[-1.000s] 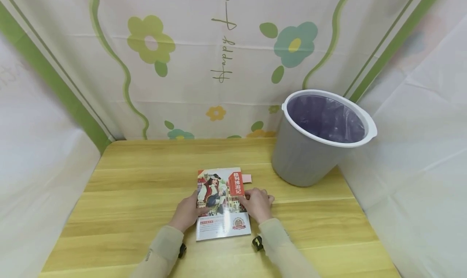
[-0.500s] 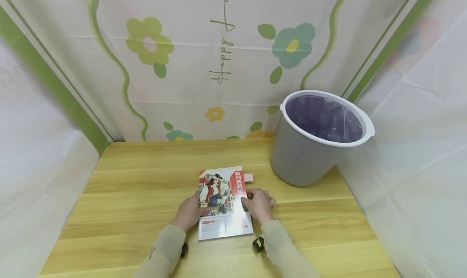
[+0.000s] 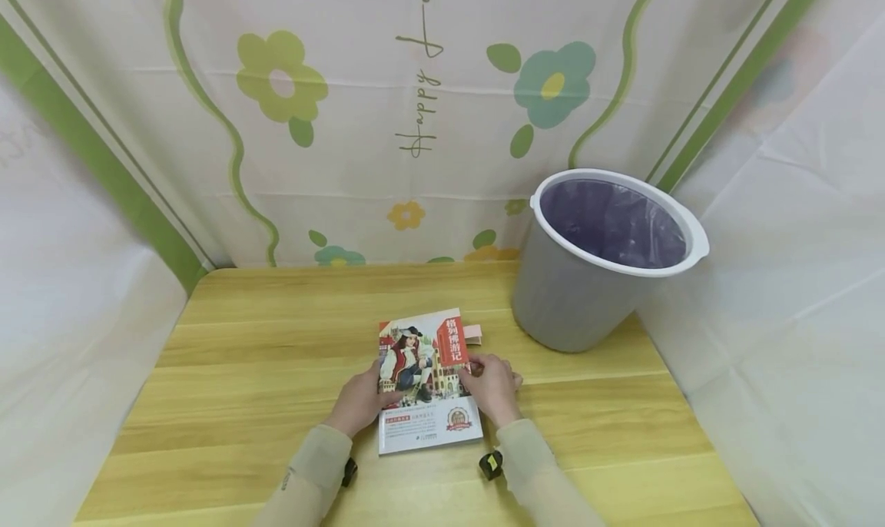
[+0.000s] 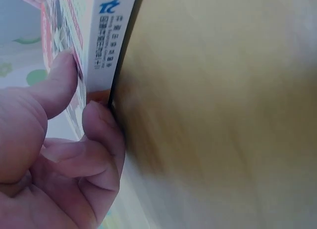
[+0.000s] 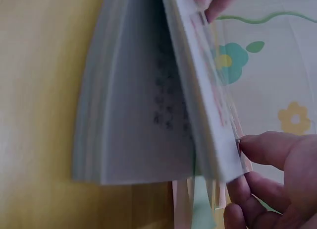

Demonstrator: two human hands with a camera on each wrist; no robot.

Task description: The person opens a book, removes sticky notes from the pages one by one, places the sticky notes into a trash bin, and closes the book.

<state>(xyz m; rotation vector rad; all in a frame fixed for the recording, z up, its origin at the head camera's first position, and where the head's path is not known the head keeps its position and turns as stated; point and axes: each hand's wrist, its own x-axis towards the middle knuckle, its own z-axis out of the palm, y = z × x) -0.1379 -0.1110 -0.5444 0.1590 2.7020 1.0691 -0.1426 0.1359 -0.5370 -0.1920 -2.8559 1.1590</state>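
Note:
A paperback book [image 3: 429, 423] with an illustrated cover lies between both hands on the wooden table. The left hand [image 3: 359, 400] grips its spine edge. In the left wrist view, the thumb [image 4: 62, 85] lies on the cover while curled fingers sit against the spine [image 4: 106, 40]. On the opposite edge, the right hand [image 3: 492, 389] pinches the cover together with a block of pages. The right wrist view shows this block lifted off the lower pages [image 5: 133, 115], opening a gap with printed text inside. Pink and green strips [image 5: 203, 204] stick out from the pages.
A grey bin [image 3: 567, 296] with a white rim and a dark purple liner stands at the table's back right. Floral curtain [image 3: 415, 174] hangs behind the table, and white cloth closes off both sides. The wooden tabletop [image 3: 263, 327] extends around the book.
The book's right side has risen with the right hand, tilting the cover up. Both hands keep their grip, and the left hand has barely moved.

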